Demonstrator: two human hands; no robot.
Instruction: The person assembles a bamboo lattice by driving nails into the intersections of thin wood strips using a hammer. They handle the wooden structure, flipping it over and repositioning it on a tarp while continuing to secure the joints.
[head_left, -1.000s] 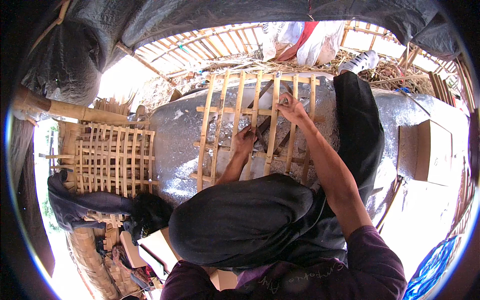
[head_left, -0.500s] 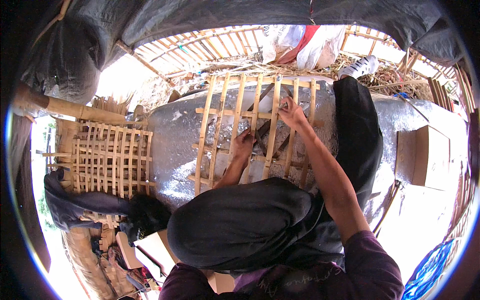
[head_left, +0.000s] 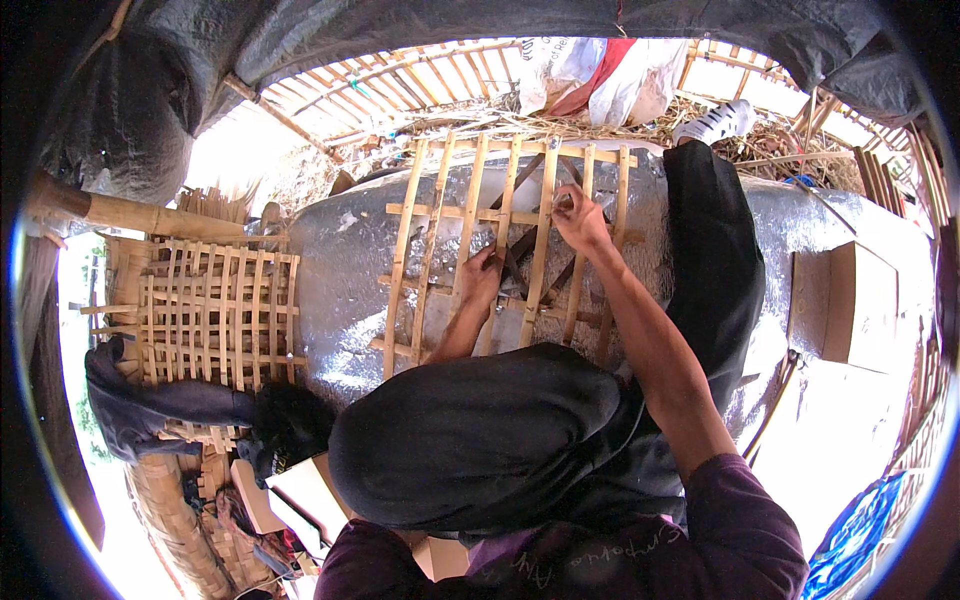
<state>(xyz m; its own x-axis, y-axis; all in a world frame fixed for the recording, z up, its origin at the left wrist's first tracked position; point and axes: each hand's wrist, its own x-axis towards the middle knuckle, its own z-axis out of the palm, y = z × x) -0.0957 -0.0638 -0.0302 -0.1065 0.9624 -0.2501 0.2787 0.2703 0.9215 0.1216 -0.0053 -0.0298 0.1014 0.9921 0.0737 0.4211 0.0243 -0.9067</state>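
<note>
An open lattice of pale bamboo strips [head_left: 404, 240] lies before me, with darker flat strips [head_left: 523, 258] crossing it slantwise. My left hand [head_left: 480, 280] is closed at the lattice's middle, its fingertips gripping about an upright bamboo strip beside a dark strip. Further up and to the right, my right hand [head_left: 578, 220] is curled, thumb and fingers brought together close to another upright strip. What is pinched there, if anything, is too small to make out. My bent leg in black cloth covers the lattice's near edge.
Under the lattice spreads a shiny silver sheet [head_left: 340, 270]. A tighter woven bamboo panel [head_left: 215, 310] is at left, with dark cloth [head_left: 190, 405] below it. A cardboard box [head_left: 850, 305] stands at right. Blue plastic [head_left: 855, 540] lies lower right; dry straw [head_left: 770, 145] is beyond.
The whole scene sits slightly higher and further left in the picture. My right hand has turned a little, its fingers more curled; my left hand stays at the same place on the lattice.
</note>
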